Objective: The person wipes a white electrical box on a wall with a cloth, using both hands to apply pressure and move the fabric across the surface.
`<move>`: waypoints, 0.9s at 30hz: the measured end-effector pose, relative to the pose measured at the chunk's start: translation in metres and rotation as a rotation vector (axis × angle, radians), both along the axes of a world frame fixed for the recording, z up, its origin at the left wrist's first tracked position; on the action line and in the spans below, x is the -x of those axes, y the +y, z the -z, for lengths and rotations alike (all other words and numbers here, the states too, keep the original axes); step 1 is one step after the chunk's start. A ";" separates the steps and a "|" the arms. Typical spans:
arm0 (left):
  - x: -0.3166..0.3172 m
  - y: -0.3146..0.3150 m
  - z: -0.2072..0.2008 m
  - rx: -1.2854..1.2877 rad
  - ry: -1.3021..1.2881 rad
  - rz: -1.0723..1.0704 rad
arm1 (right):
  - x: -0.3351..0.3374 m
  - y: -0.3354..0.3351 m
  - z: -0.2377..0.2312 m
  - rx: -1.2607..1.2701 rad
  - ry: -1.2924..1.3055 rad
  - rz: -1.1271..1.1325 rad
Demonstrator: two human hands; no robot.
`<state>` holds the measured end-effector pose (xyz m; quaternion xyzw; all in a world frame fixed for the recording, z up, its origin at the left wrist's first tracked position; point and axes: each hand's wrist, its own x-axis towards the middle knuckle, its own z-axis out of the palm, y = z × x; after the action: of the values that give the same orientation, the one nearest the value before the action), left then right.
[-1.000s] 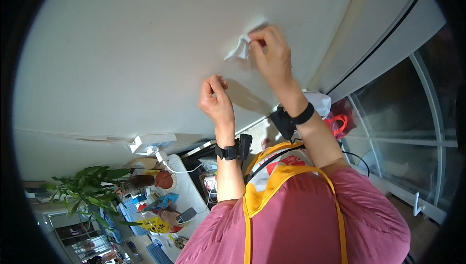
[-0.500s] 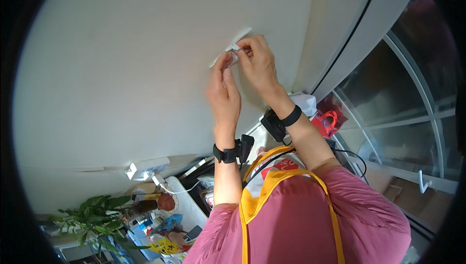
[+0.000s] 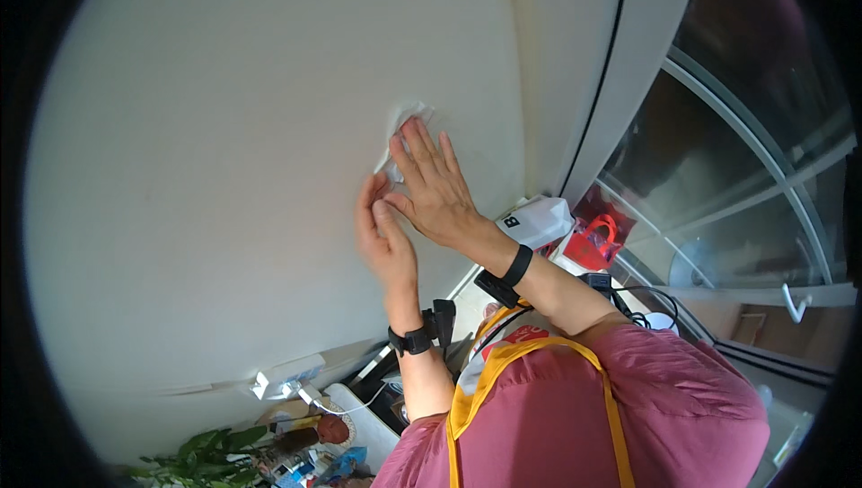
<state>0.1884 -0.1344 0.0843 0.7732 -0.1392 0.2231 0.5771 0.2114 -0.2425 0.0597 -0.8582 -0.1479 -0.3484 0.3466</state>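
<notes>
A thin, crinkled white piece (image 3: 415,112), like tissue or film, lies slantwise against the pale wall (image 3: 224,147) in front of me. My right hand (image 3: 438,198) is laid flat over its middle, fingers stretched out and slightly spread, hiding part of it. At the lower end of the piece is my left hand (image 3: 388,250), its fingers loosely curved and the thumb apart from them. Whether the left fingertips touch the piece, I cannot tell. A black strap with a small black device sits on each wrist.
To the right stand a white bag (image 3: 539,221) and a red bag (image 3: 594,241), beside a glazed door with a white handle (image 3: 796,303). At lower left are a white socket box (image 3: 289,375) with a plugged-in cable, a cluttered table (image 3: 368,416) and a leafy plant (image 3: 202,457).
My right hand went from pinching the white piece to lying flat on it. The white piece now looks wider and crinkled. The whole view has shifted, with the hands lower and left.
</notes>
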 end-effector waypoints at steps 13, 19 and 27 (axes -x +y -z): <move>0.000 0.004 0.007 0.056 0.015 -0.025 | -0.021 -0.032 -0.022 -0.128 0.062 0.149; 0.002 0.003 0.004 0.063 0.024 -0.036 | -0.035 -0.054 0.011 -0.262 0.245 0.220; 0.000 0.002 0.003 0.043 0.039 -0.070 | -0.030 -0.051 -0.027 -0.244 0.105 0.147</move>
<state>0.1881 -0.1324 0.0814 0.7691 -0.0961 0.2309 0.5881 0.2419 -0.2934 0.0865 -0.8354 -0.0229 -0.3428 0.4290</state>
